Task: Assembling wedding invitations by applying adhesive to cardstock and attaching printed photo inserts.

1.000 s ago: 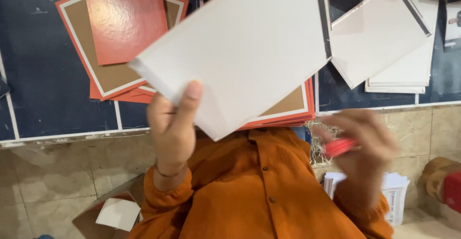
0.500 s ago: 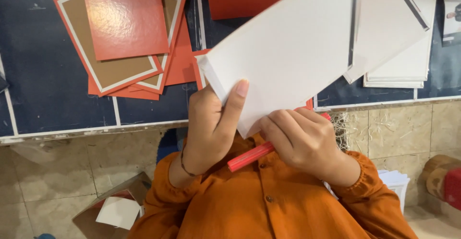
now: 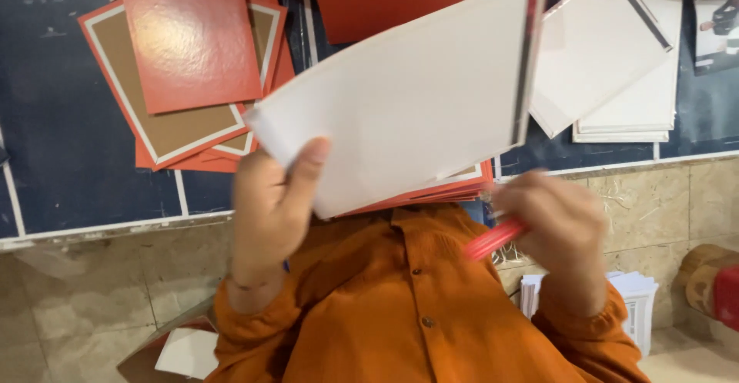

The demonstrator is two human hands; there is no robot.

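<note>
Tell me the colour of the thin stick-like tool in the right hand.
Red; the thin tool in the right hand, head view, is blurred.

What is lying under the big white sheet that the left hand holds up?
Under the white sheet, red cover edges show at its lower right on the dark mat. The sheet hides the rest. The left hand grips its corner.

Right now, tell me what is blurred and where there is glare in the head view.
Head view: the right hand and its red pen are motion-blurred; the left hand is softer too; glare sheens the glossy red cover; the white board is evenly lit.
</note>
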